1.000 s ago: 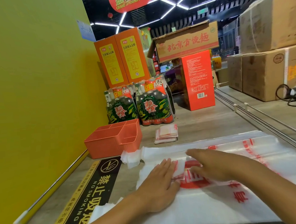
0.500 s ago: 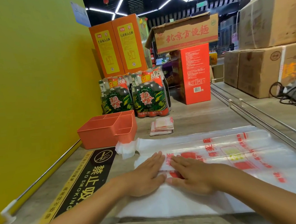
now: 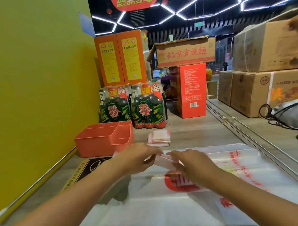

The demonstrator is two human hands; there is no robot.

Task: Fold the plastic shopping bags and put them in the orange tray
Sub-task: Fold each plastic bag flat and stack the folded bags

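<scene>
I am at a grey wooden counter (image 3: 189,127) in a shop, with a yellow wall on my left, cardboard cartons (image 3: 266,90) on the right, and packs of green bottles (image 3: 132,110) and orange boxes at the far end.

In front of me, on a stack of flat plastic shopping bags (image 3: 169,208) with red print, I hold one half-folded bag (image 3: 163,162). My left hand (image 3: 137,159) pinches its left end with curled fingers, and my right hand (image 3: 192,162) grips its right end from above. The piece is lifted a little above the stack. It is now a narrow strip. Its long axis runs from left to right between my hands, and the right end is slightly nearer to me. I cannot see which end has the handles.

The orange tray (image 3: 97,144) stands to the far left, against the yellow wall, near my left hand. I see nothing inside its compartments. A small pile of folded bags (image 3: 159,138) lies on the counter just right of the tray, not in it.

What could go wrong, I think: the plastic is thin and slippery, so if I loosen one pinch the strip may spring open and the fold is lost. The film also clings, so the top sheet of the stack could rise together with my piece. And when I carry it to the tray, a loose fold may catch on a divider and open.
</scene>
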